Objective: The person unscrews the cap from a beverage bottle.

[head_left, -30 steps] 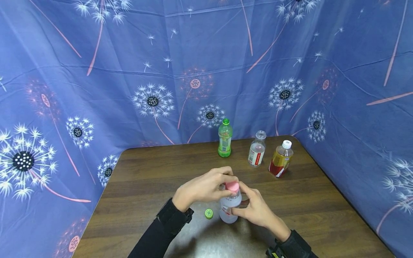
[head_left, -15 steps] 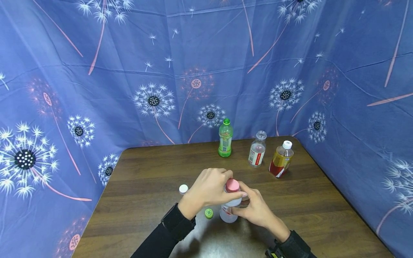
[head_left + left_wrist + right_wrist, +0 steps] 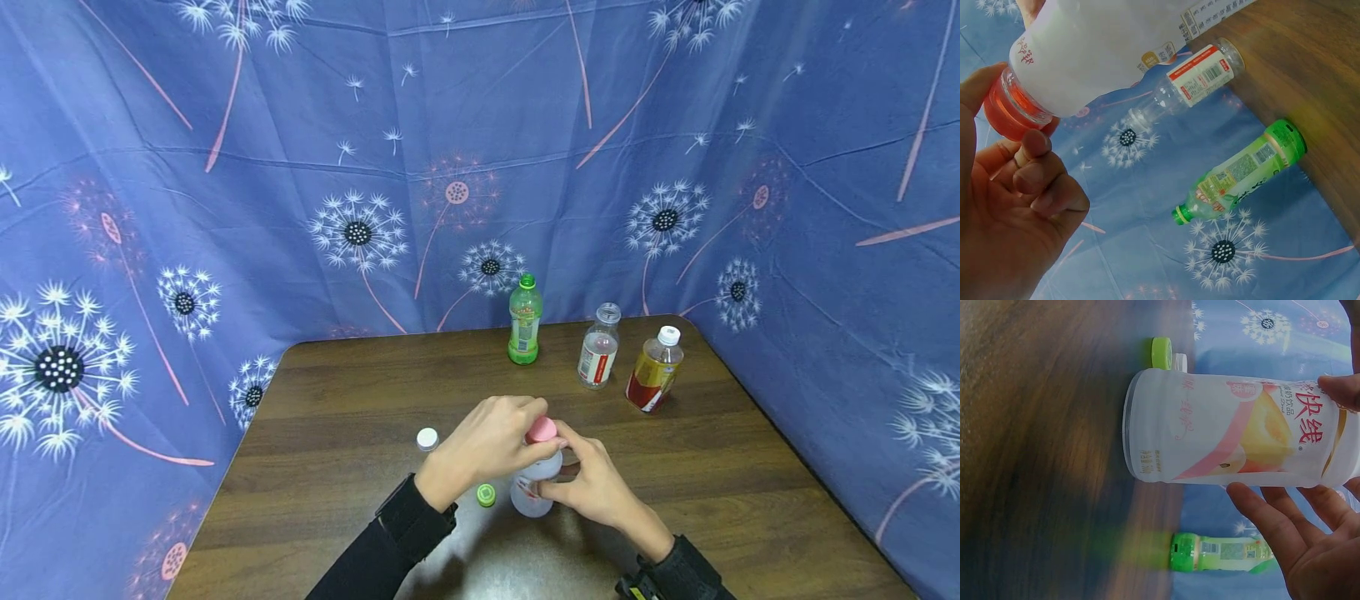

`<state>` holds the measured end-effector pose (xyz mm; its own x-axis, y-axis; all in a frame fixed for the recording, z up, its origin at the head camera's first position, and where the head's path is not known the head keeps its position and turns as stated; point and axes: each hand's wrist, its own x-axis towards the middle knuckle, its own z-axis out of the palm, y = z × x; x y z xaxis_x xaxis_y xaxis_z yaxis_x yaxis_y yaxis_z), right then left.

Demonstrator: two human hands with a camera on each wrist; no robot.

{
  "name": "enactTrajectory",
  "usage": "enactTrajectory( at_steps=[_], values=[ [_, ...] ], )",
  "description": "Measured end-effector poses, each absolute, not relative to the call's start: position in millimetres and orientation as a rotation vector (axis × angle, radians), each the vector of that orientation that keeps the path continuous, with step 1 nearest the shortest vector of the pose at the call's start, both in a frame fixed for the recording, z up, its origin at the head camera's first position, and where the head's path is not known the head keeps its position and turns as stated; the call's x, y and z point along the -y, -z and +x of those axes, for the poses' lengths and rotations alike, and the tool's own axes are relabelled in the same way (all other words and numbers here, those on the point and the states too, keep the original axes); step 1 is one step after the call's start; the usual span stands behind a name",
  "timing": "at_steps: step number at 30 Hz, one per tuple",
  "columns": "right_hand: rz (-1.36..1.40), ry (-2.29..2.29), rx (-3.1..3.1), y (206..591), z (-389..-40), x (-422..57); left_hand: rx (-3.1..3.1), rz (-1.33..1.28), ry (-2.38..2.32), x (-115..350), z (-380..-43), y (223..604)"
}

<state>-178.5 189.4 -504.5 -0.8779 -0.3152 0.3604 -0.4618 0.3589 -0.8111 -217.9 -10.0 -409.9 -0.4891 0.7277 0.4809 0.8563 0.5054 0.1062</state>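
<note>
A whitish drink bottle (image 3: 531, 493) with a pink cap (image 3: 542, 430) stands at the front middle of the table. With thumb and fingers, my left hand (image 3: 486, 442) grips the cap, which sits on the neck as the left wrist view shows. My right hand (image 3: 596, 483) holds the bottle body (image 3: 1229, 431) from the right, thumb on one side and fingers on the other. Beside the bottle's base lies a green cap (image 3: 486, 495). A white cap (image 3: 427, 439) shows just past my left wrist, partly hidden by it.
Toward the back of the brown table (image 3: 375, 375) stand an uncapped green bottle (image 3: 523, 323), a clear uncapped bottle (image 3: 597, 358) with a red-and-white label, and a yellow-and-red labelled bottle (image 3: 654, 371) with a white cap. A blue dandelion-print cloth (image 3: 420, 100) hangs behind and at the sides.
My left hand has turned over at the pink cap and shifted a little right, bringing the white cap into view. My right hand and the bottle have stayed in place.
</note>
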Motion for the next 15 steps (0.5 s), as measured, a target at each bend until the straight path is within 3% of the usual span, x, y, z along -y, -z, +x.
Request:
enactTrajectory(
  at_steps=[15],
  values=[
    [0.736, -1.529, 2.470, 503.5, -178.0, -189.7, 2.389, -1.488, 0.495, 15.3, -224.3, 407.2]
  ],
)
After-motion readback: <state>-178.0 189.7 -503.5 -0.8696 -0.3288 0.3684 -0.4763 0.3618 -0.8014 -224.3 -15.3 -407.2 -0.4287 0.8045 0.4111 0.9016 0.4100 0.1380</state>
